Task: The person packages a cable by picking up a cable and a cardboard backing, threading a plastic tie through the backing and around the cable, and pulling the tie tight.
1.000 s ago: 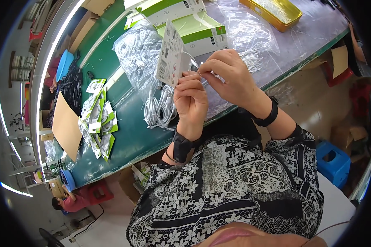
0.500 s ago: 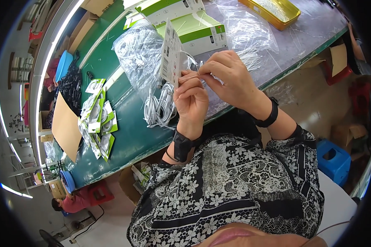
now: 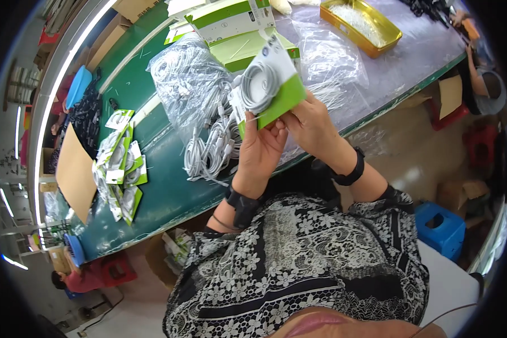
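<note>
Between my two hands is a green and white cardboard card (image 3: 287,94) with a coiled white cable (image 3: 259,85) on its face. My right hand (image 3: 311,125) grips the card's lower right edge, its fingers partly behind it. My left hand (image 3: 260,155) is closed at the lower left corner, thumb up against the card. Just left of the hands lie loose coiled white cables (image 3: 211,149). Beyond them rests a clear plastic bag (image 3: 187,76) full of similar cables. Thin white ties (image 3: 328,94) are scattered right of the card.
Carded cables (image 3: 121,163) are piled on the green table (image 3: 166,191) at left, beside a brown cardboard sheet (image 3: 76,172). Green and white boxes (image 3: 231,28) stand at the back. A yellow tray (image 3: 386,45) and a clear plastic sheet (image 3: 335,53) lie right. Other people sit nearby.
The card has turned from nearly edge-on, showing its printed back, to its front with the coiled cable. My right hand has moved from pinching a thin strand to gripping the card's edge.
</note>
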The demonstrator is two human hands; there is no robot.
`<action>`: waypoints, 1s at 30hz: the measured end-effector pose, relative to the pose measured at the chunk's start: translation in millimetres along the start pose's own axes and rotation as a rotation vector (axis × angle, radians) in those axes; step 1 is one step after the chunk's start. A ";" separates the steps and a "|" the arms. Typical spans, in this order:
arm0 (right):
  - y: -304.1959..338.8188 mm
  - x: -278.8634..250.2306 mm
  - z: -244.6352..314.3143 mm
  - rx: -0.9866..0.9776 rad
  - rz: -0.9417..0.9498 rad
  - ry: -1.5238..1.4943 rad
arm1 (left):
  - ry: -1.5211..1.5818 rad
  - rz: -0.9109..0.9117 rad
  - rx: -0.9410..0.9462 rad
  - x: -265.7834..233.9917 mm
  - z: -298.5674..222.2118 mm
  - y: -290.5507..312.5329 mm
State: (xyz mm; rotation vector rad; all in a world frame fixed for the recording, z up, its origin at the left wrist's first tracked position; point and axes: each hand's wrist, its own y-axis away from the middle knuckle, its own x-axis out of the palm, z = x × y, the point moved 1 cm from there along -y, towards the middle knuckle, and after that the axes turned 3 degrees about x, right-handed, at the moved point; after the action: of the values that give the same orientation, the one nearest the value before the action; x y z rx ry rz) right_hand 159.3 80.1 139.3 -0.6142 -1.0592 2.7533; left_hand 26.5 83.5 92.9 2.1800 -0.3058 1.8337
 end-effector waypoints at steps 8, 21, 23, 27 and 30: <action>24.4 0.4 -28.2 0.163 0.008 0.015 | -0.447 0.044 0.034 1.1 -10.2 6.7; 6.3 -25.1 19.7 -0.182 0.111 0.439 | -0.821 0.104 0.304 6.9 2.0 12.2; 10.1 -23.9 12.8 -0.156 0.144 0.400 | -0.821 0.074 0.305 4.4 1.8 14.7; 20.6 -17.2 -4.4 -0.129 0.129 0.275 | -0.883 0.047 0.249 -2.0 -0.1 12.8; 24.2 -19.1 -7.4 -0.180 -0.027 0.178 | -0.660 0.048 0.195 5.4 -2.6 12.3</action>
State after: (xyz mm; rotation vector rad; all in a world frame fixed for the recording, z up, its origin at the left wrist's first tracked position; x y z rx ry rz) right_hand 180.4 61.6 124.4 -0.8445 -1.2705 2.5416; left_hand 20.9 73.0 99.5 2.8899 -0.3167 1.1445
